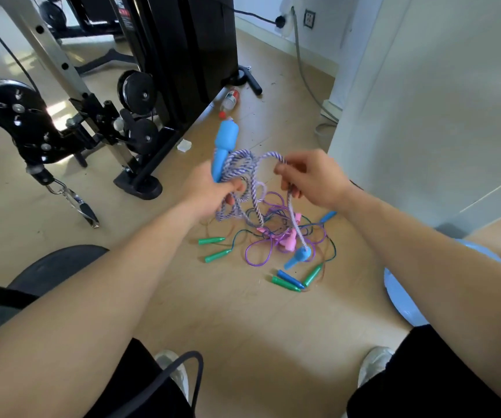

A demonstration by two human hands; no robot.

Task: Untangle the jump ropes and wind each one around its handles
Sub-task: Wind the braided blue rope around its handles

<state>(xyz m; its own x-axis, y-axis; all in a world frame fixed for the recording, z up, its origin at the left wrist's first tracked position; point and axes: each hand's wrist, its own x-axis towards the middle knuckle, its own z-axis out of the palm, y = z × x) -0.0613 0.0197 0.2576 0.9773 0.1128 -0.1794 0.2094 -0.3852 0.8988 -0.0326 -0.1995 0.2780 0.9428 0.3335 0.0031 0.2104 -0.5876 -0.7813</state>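
Note:
My left hand (210, 188) grips a light blue handle (225, 146) upright, together with several loops of a braided white-and-purple rope (240, 164). My right hand (309, 176) pinches the same rope a little to the right. From there the rope hangs down to its second light blue handle (297, 257) just above the floor. Below lies a tangled pile of thin purple and green ropes (270, 239) with pink handles (288, 241), green handles (216, 247) and a dark blue handle (288, 277).
A black weight machine (165, 55) with pulleys stands at left and behind. A plastic bottle (230, 99) lies by its base. A white wall (424, 101) rises at right, a pale blue ball (400, 291) lower right. My shoes (373, 362) rest on the wooden floor.

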